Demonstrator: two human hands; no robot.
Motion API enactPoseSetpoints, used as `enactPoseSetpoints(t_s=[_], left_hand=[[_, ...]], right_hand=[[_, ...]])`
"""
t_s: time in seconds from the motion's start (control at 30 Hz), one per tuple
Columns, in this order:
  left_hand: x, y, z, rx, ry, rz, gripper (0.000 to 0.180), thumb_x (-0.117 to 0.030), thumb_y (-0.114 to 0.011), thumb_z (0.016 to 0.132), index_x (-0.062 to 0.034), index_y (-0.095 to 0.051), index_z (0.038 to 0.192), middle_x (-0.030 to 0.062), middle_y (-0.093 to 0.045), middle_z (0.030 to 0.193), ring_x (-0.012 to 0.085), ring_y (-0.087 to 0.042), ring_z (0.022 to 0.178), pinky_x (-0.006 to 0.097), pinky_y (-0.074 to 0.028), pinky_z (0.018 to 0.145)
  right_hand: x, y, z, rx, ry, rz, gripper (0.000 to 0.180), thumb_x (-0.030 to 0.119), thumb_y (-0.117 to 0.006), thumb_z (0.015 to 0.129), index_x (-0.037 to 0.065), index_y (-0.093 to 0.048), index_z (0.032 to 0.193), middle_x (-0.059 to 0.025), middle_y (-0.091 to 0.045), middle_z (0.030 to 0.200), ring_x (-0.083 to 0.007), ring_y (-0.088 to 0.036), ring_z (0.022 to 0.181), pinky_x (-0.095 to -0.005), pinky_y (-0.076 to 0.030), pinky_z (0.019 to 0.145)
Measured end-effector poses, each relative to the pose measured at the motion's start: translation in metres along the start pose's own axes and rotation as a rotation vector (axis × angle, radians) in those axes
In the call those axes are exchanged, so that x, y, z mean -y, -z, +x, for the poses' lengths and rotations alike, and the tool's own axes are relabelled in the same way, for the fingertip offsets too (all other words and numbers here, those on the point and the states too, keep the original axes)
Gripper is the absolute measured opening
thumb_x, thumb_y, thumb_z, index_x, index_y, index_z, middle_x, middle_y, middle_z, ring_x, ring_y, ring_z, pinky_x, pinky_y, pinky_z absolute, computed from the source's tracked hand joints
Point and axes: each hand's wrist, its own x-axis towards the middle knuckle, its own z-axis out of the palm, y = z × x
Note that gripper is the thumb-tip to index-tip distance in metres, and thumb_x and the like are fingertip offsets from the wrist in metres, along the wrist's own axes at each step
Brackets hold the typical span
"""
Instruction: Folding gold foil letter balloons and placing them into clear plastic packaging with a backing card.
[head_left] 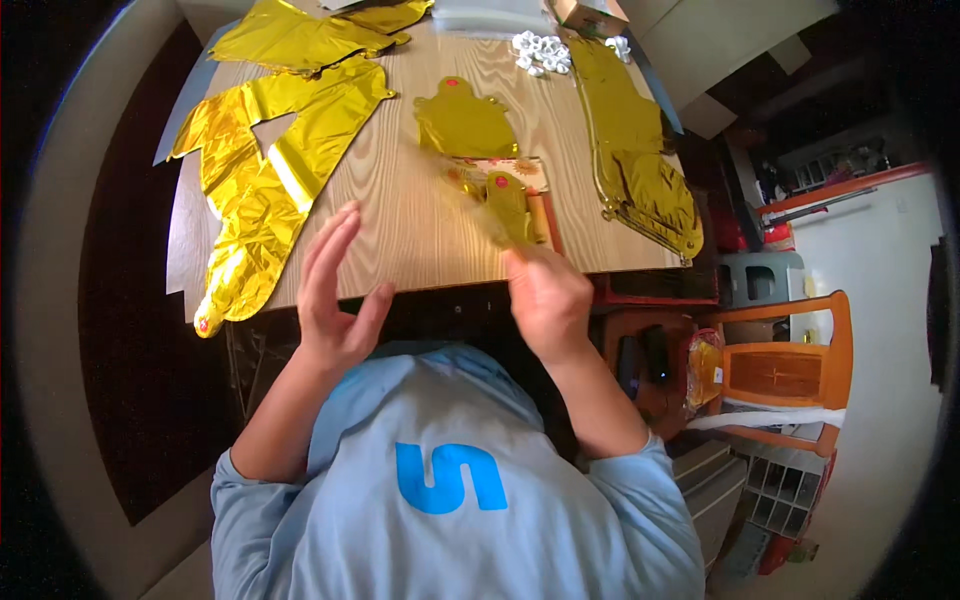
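My left hand is raised near the table's front edge, its fingers spread and nothing in it. In my closed right hand is a narrow gold foil piece, smeared by motion and pointing up and to the left over the table. Behind it, a folded gold foil balloon with a red dot lies on an orange-edged printed packet. Another folded gold foil balloon, also with a red dot, lies farther back. Left of my left hand, a crumpled, spread-out gold foil balloon hangs slightly over the edge.
More gold foil balloons lie at the far left and along the right side of the wooden table. Small white pieces are piled near a cardboard box at the back. A wooden chair stands at right.
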Motion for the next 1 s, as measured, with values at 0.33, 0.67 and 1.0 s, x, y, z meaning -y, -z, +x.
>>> enactPoseSetpoints(t_s=[0.33,0.67,1.0], left_hand=[[-0.023,-0.046,0.01,0.356,-0.341,0.4,0.057,-0.024,-0.082,0.075,-0.0131,-0.066,0.129,0.0142,-0.054,0.143,0.037,-0.048,0.136,0.055,-0.035,0.116],[0.008,-0.02,-0.001,0.619,-0.287,0.237,0.044,-0.013,-0.071,0.084,-0.0017,-0.065,0.126,0.0168,-0.059,0.132,0.0357,-0.056,0.129,0.049,-0.045,0.111],[0.006,-0.007,0.0,0.673,-0.356,0.319,0.05,-0.015,-0.069,0.088,-0.0016,-0.061,0.135,0.0189,-0.056,0.141,0.0377,-0.05,0.137,0.053,-0.039,0.116]], right_hand=[[0.028,-0.01,-0.01,-0.473,-1.362,1.565,0.035,0.03,-0.059,0.104,0.008,-0.057,0.131,-0.0075,-0.066,0.121,-0.0233,-0.066,0.108,-0.0416,-0.055,0.096],[0.009,0.023,-0.061,0.233,-0.883,0.487,0.029,0.03,-0.063,0.101,0.002,-0.069,0.096,-0.0098,-0.072,0.089,-0.0228,-0.07,0.078,-0.0318,-0.057,0.068],[-0.041,0.024,-0.024,0.441,0.291,-0.086,0.045,0.023,-0.069,0.092,0.004,-0.063,0.132,-0.0135,-0.059,0.14,-0.0333,-0.054,0.129,-0.0446,-0.045,0.106]])
